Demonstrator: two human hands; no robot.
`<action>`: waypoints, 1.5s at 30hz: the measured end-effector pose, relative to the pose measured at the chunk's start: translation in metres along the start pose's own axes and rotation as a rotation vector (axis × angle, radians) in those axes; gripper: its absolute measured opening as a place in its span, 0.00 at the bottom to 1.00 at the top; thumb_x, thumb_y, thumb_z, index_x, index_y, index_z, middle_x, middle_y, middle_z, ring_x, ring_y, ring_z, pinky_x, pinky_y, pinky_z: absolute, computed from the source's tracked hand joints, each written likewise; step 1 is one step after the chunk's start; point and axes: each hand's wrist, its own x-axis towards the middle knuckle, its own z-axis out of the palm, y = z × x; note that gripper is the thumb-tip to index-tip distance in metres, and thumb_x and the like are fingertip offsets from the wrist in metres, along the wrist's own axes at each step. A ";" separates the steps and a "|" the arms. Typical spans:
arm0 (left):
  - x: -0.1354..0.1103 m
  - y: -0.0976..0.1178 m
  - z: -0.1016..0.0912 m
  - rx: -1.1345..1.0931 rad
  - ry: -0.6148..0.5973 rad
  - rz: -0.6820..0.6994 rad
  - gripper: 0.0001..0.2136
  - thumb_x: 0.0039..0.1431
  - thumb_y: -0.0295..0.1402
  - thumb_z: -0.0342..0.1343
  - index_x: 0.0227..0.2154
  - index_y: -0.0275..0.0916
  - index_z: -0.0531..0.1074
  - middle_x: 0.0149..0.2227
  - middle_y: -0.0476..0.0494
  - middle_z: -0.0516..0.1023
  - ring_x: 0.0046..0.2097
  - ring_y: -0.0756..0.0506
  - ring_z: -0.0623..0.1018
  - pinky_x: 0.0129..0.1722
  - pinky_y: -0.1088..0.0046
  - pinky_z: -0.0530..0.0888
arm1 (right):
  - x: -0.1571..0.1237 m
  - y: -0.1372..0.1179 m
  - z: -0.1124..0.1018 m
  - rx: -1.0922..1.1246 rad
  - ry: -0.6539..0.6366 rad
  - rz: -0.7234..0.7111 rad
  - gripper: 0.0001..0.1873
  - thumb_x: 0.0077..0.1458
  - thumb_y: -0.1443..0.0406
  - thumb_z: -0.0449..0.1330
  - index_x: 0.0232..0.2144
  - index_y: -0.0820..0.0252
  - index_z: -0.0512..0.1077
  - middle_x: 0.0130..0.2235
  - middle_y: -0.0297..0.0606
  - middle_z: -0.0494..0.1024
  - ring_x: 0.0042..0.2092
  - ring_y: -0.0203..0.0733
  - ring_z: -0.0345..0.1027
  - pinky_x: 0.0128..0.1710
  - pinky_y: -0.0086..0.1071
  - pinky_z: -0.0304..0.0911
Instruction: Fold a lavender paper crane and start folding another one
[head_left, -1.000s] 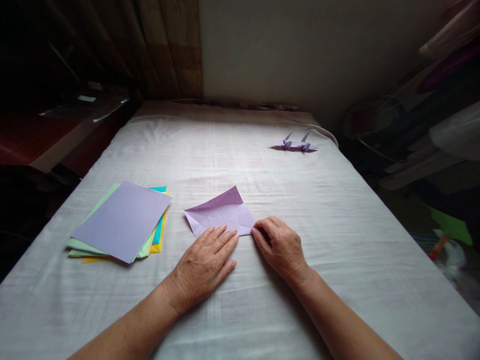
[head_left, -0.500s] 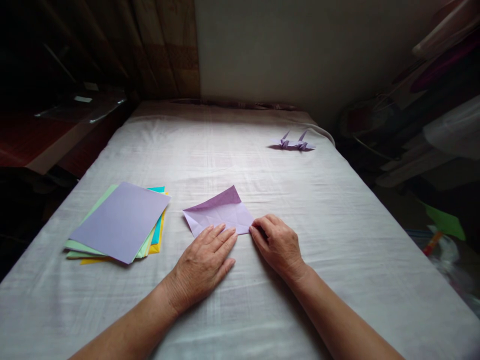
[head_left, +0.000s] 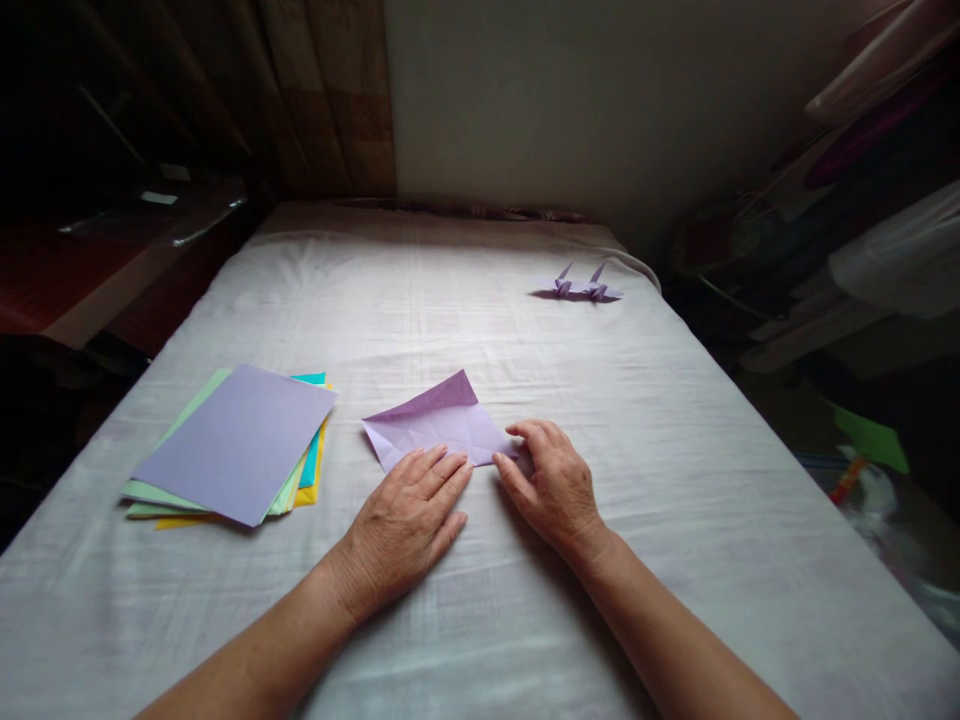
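Observation:
A partly folded purple paper [head_left: 439, 428] lies on the white cloth-covered table [head_left: 525, 620] in front of me. My left hand [head_left: 409, 520] rests flat on the cloth, fingers stretched out, with the fingertips pressing the paper's near edge. My right hand [head_left: 553, 482] is at the paper's right corner, thumb and fingers pinched on that corner and lifting it slightly.
A stack of coloured sheets [head_left: 236, 445] with a lilac one on top lies to the left. A small folded purple paper figure [head_left: 579, 288] sits at the far right of the table. Dark furniture stands left, clutter [head_left: 862, 300] right of the table edge.
My right hand's fingers have opened slightly and closed around the paper's right corner, lifting it a little. The left hand has stayed in place. The view has drifted slightly.

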 end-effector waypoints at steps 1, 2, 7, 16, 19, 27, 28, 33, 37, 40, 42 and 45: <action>0.000 0.000 0.000 0.003 0.003 -0.001 0.19 0.67 0.35 0.47 0.58 0.35 0.67 0.60 0.40 0.71 0.61 0.38 0.69 0.61 0.56 0.65 | 0.000 -0.003 0.001 -0.029 0.000 -0.001 0.14 0.58 0.60 0.58 0.44 0.59 0.69 0.44 0.45 0.75 0.47 0.48 0.68 0.48 0.39 0.63; 0.000 0.000 0.000 0.006 0.007 -0.003 0.19 0.67 0.35 0.47 0.58 0.35 0.67 0.60 0.40 0.71 0.61 0.38 0.69 0.62 0.56 0.65 | 0.000 -0.005 0.003 -0.060 -0.004 0.002 0.16 0.57 0.58 0.59 0.46 0.60 0.68 0.46 0.47 0.74 0.49 0.50 0.67 0.49 0.41 0.62; 0.000 0.000 0.001 0.019 0.016 -0.004 0.20 0.67 0.35 0.47 0.59 0.35 0.66 0.59 0.39 0.71 0.61 0.39 0.69 0.61 0.56 0.65 | 0.001 -0.009 0.008 -0.173 -0.040 0.052 0.24 0.53 0.54 0.62 0.48 0.61 0.68 0.51 0.49 0.72 0.51 0.53 0.64 0.50 0.44 0.59; 0.001 0.000 0.001 0.017 0.017 -0.007 0.20 0.67 0.35 0.46 0.59 0.37 0.67 0.59 0.39 0.72 0.60 0.39 0.69 0.61 0.57 0.65 | 0.002 -0.010 0.006 -0.171 -0.053 0.082 0.22 0.53 0.56 0.62 0.48 0.60 0.68 0.51 0.48 0.72 0.51 0.53 0.64 0.50 0.43 0.57; 0.001 0.000 0.003 0.011 0.018 -0.010 0.20 0.67 0.35 0.47 0.59 0.37 0.67 0.59 0.39 0.72 0.61 0.38 0.69 0.62 0.56 0.64 | 0.002 -0.010 0.006 -0.164 -0.052 0.087 0.21 0.53 0.57 0.61 0.48 0.60 0.69 0.51 0.48 0.72 0.51 0.53 0.64 0.49 0.44 0.57; 0.002 0.000 0.002 0.016 0.018 -0.006 0.20 0.67 0.35 0.46 0.58 0.36 0.68 0.58 0.38 0.72 0.60 0.38 0.69 0.61 0.56 0.64 | 0.001 -0.006 0.005 -0.153 -0.079 0.097 0.20 0.53 0.60 0.61 0.48 0.60 0.69 0.52 0.47 0.72 0.52 0.52 0.64 0.50 0.43 0.57; 0.002 0.000 0.002 0.017 0.017 -0.005 0.20 0.67 0.35 0.46 0.58 0.36 0.68 0.58 0.38 0.72 0.60 0.38 0.69 0.61 0.56 0.64 | 0.001 -0.005 0.005 -0.154 -0.081 0.095 0.20 0.53 0.60 0.61 0.48 0.60 0.69 0.52 0.47 0.72 0.52 0.52 0.64 0.50 0.43 0.57; 0.001 0.000 0.003 0.017 0.010 -0.007 0.20 0.67 0.36 0.46 0.58 0.37 0.68 0.59 0.38 0.72 0.61 0.38 0.69 0.62 0.56 0.64 | 0.001 0.000 0.003 -0.164 -0.077 0.087 0.18 0.54 0.61 0.60 0.47 0.60 0.70 0.52 0.47 0.72 0.52 0.52 0.64 0.49 0.43 0.58; 0.001 0.000 0.002 0.027 0.012 -0.001 0.19 0.67 0.35 0.46 0.58 0.36 0.68 0.59 0.39 0.72 0.60 0.39 0.69 0.62 0.57 0.64 | 0.000 0.004 0.001 -0.149 -0.066 0.082 0.16 0.56 0.62 0.59 0.47 0.58 0.70 0.51 0.47 0.73 0.51 0.51 0.65 0.49 0.43 0.57; 0.002 0.000 0.001 0.028 0.014 -0.001 0.19 0.68 0.36 0.45 0.57 0.36 0.69 0.59 0.40 0.72 0.60 0.39 0.70 0.61 0.57 0.64 | -0.001 0.008 -0.001 -0.162 -0.058 0.088 0.14 0.57 0.63 0.58 0.47 0.58 0.70 0.50 0.47 0.73 0.51 0.51 0.65 0.49 0.43 0.57; 0.002 -0.001 0.001 0.023 0.010 0.001 0.19 0.68 0.36 0.45 0.57 0.36 0.69 0.58 0.39 0.72 0.60 0.38 0.70 0.61 0.56 0.65 | -0.001 0.010 -0.002 -0.173 -0.054 0.094 0.14 0.57 0.65 0.57 0.47 0.59 0.70 0.50 0.46 0.73 0.50 0.51 0.65 0.48 0.43 0.57; 0.002 -0.001 0.001 0.023 0.011 0.007 0.19 0.68 0.36 0.46 0.57 0.36 0.69 0.58 0.39 0.72 0.59 0.38 0.69 0.61 0.56 0.64 | -0.002 0.014 -0.003 -0.189 -0.048 0.101 0.13 0.58 0.65 0.56 0.46 0.58 0.71 0.50 0.46 0.73 0.49 0.50 0.65 0.47 0.42 0.57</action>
